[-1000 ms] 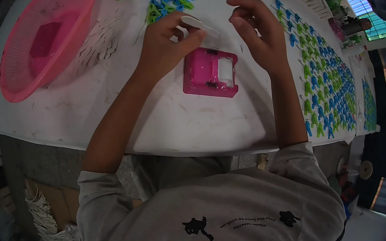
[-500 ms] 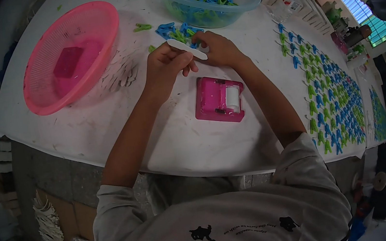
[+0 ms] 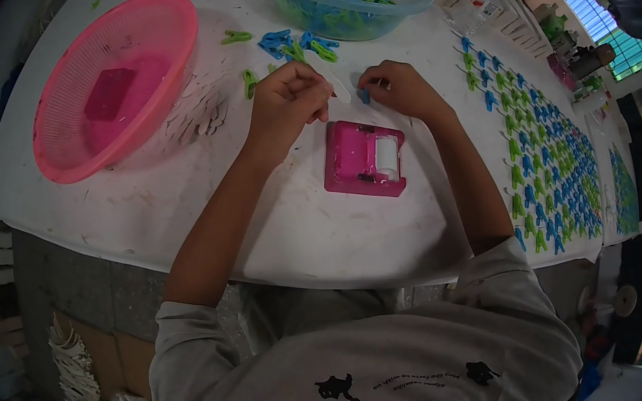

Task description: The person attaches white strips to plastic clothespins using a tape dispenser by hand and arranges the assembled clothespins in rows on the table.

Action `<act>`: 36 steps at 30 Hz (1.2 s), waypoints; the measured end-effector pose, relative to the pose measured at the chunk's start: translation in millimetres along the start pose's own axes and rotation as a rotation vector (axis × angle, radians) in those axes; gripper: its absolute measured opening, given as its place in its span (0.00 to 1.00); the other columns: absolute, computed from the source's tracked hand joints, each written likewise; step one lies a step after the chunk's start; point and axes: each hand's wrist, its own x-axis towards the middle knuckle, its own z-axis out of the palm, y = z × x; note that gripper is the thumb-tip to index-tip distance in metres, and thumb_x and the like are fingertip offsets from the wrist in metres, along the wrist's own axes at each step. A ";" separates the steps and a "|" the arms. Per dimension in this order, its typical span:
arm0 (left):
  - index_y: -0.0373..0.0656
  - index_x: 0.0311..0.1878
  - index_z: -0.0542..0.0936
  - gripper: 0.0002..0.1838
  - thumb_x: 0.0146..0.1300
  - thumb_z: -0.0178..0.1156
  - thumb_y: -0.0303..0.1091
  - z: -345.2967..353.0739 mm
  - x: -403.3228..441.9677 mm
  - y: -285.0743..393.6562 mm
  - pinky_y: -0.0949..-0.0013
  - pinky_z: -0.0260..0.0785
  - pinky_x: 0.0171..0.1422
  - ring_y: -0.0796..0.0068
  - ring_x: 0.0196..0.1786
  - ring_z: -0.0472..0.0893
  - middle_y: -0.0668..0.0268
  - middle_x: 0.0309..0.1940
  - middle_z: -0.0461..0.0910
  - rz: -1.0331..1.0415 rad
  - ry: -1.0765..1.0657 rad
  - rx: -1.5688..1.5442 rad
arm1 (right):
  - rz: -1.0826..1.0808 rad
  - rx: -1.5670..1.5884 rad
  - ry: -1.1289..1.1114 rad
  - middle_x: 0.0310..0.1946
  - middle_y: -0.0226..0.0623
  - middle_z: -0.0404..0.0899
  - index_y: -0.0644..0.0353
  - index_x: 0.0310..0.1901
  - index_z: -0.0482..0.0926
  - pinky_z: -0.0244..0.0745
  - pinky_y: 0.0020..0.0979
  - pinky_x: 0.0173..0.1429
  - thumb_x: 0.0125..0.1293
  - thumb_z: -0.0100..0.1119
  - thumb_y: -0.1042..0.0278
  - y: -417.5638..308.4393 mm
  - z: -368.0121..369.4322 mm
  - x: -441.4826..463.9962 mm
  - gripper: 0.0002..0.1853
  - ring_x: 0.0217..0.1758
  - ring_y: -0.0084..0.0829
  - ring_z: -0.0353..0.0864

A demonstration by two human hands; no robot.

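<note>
Many clips (image 3: pixel 527 166) across a smudged white table (image 3: pixel 129 218), bright window (image 3: pixel 629 42) beyond.

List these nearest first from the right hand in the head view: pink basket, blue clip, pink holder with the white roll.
1. Blue clip, at the fingertips of the right hand.
2. Pink holder, to its left, closer to the body.
3. Pink basket, far left on the table.

The white piece (image 3: pixel 336 83) looks smooth and matt, the pink holder (image 3: pixel 346 150) of glossy plastic, the shirt (image 3: pixel 393 349) of matt cloth.
</note>
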 end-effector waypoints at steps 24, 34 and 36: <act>0.42 0.51 0.81 0.16 0.59 0.62 0.21 14.5 -10.9 -15.1 0.83 0.63 0.32 0.91 0.28 0.71 0.74 0.30 0.79 0.265 -0.100 0.340 | 0.143 0.632 0.480 0.34 0.30 0.82 0.66 0.55 0.78 0.75 0.23 0.43 0.67 0.62 0.72 -92.2 1.7 -104.0 0.16 0.36 0.20 0.78; 0.43 0.52 0.81 0.19 0.55 0.62 0.20 25.7 -15.2 -10.1 0.84 0.62 0.31 0.91 0.25 0.69 0.76 0.27 0.79 0.311 -0.214 0.412 | 0.263 0.651 0.396 0.35 0.34 0.84 0.67 0.51 0.81 0.74 0.21 0.40 0.63 0.67 0.69 -93.8 1.5 -109.9 0.17 0.35 0.16 0.76; 0.43 0.52 0.81 0.19 0.56 0.62 0.19 27.4 -16.4 -10.4 0.83 0.63 0.31 0.90 0.25 0.69 0.75 0.27 0.78 0.299 -0.234 0.396 | 0.273 0.650 0.387 0.36 0.34 0.84 0.66 0.51 0.81 0.74 0.21 0.40 0.62 0.68 0.69 -94.3 2.5 -109.5 0.17 0.35 0.16 0.76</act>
